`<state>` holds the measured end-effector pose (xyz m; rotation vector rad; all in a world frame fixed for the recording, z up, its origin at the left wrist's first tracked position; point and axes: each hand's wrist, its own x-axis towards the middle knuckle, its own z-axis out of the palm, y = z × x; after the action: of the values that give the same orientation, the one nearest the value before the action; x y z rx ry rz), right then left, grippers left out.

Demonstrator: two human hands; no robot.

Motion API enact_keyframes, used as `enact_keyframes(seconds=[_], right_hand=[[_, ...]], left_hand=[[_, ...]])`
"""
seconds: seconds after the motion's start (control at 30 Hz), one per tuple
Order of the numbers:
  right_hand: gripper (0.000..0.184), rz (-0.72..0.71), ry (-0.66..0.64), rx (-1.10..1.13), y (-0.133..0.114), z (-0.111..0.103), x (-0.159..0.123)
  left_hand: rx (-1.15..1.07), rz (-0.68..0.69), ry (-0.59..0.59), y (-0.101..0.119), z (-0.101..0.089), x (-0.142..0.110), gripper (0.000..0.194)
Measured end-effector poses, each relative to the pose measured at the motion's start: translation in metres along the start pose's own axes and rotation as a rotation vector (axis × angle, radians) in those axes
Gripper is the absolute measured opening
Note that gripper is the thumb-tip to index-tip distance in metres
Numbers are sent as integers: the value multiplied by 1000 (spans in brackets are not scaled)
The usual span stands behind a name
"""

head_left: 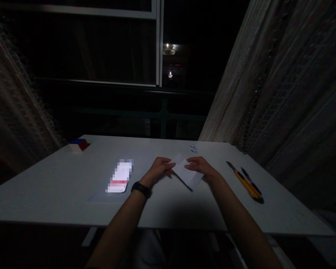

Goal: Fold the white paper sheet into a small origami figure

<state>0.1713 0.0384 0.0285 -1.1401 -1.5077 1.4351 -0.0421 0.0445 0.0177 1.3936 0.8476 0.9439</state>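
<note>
Between my two hands is a small folded sheet of white paper (189,175), tilted so that one corner points away from me. My left hand (161,167), with a dark band on the wrist, pinches its left corner between thumb and fingers. On the other side my right hand (201,166) grips the paper near its upper right edge, thumb on top. The fingers under the sheet are partly hidden. Both hands are over the middle of the white table (168,209).
Left of my hands, a lit phone (120,177) rests on a pale sheet. A yellow utility knife (245,183) and a dark pen (252,180) lie at the right. A coloured block (78,144) sits far left; small dark-marked bits (194,149) lie behind my hands. Curtains (226,93) flank the table.
</note>
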Motion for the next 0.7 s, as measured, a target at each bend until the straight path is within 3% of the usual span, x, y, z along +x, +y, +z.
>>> enact_keyframes(seconds=[0.17, 0.43, 0.7], right_hand=[[56, -7, 7, 68, -4, 3, -2], [56, -21, 72, 88, -1, 5, -1], [35, 9, 65, 156, -1, 4, -3]], left_hand=[[-95, -56, 16, 2, -2, -1, 37], [-125, -66, 76, 8, 0, -4, 31], [-374, -98, 111, 8, -5, -4, 24]])
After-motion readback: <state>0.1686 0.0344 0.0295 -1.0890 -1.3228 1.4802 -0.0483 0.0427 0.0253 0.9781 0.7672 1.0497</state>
